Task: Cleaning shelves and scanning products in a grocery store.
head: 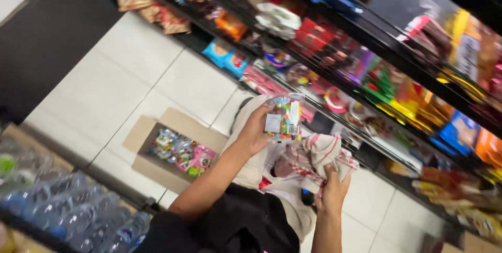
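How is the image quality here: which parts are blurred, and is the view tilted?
Head view: strongly tilted; shelves smeared by motion blur, worst at right edge; bottles at lower left soft; packet in left hand, cloth in right hand and box somewhat sharper; light even, no hard shadows.

2 hands show in the frame: the left hand (254, 133) near the centre grips 1 clear packet of coloured sweets (283, 117), and the right hand (331, 190) at lower centre grips 1 red-and-white striped cloth (315, 154). On the floor at centre left stands 1 open cardboard box (149, 143), its heap of bright packets (181, 151) too jumbled to count. At lower left lie clear plastic bottles (63, 206), and along the upper right run black shelves (376, 38) of snack packs, both too blurred to count.
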